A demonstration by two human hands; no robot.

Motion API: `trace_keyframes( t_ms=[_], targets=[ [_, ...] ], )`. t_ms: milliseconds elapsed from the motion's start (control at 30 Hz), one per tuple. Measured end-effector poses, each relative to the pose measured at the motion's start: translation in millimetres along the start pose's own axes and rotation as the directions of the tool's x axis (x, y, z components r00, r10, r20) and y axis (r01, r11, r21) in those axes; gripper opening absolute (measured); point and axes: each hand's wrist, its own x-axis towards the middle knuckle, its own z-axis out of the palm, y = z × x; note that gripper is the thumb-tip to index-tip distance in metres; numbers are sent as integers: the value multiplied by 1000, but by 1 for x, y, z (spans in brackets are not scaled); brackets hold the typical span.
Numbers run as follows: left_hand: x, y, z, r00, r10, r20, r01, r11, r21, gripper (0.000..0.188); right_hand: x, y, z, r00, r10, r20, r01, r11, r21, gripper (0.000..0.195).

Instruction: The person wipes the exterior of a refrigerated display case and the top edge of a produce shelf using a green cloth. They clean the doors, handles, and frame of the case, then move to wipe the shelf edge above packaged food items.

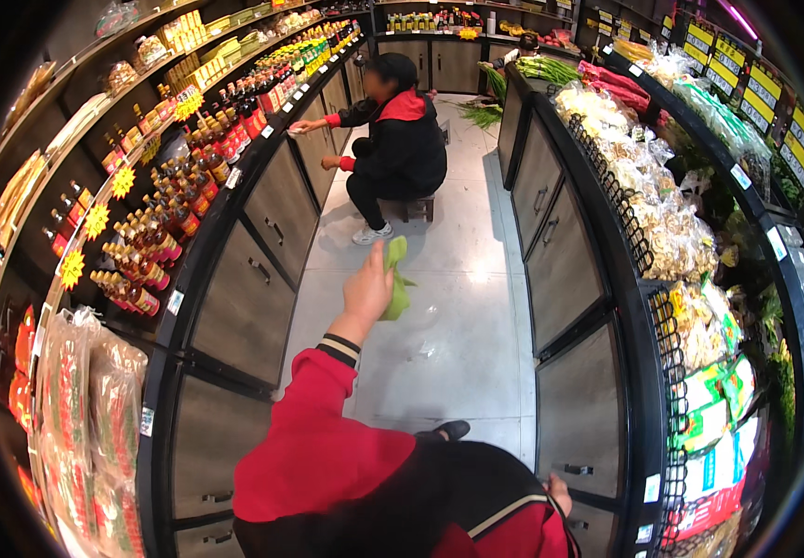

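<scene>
My left hand [367,289] is stretched forward over the aisle, gripping a thin green cloth [396,282] that hangs down beside the fingers. Below it lies the pale tiled floor [436,307]. Low at the right, my right hand [559,492] hangs by my side near a wood-faced cabinet door [576,418]. Only part of that hand shows past the sleeve, so its fingers and anything in them cannot be made out. One dark shoe [452,430] of mine is on the floor ahead.
A person [402,139] sits on a low stool [419,207], one hand at the left counter edge. Sauce bottles [178,209] line the left shelf [262,150]. Bagged dried foods [653,202] fill the right counter behind black wire mesh [607,185]. Green vegetables [482,115] lie farther back.
</scene>
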Motion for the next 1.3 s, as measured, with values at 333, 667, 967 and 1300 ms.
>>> trace_keyframes(
  t_ms=[333,667,967,1300],
  targets=[
    [-68,28,-106,942,179,-285,-208,975,-75,67,-16,-68,-37,922,-373,-99,361,925,-121,28],
    [-97,52,-121,906,318,-279,-373,911,-175,34,-33,-79,-27,848,-514,-132,506,858,-87,26],
    [-77,42,-36,979,154,131,-91,913,-397,27,-54,-82,-12,912,-397,-98,384,914,-130,22],
    [-7,31,-8,916,357,181,-201,801,-563,28,-19,-157,-8,902,-416,-115,391,900,-193,23]
  ],
)
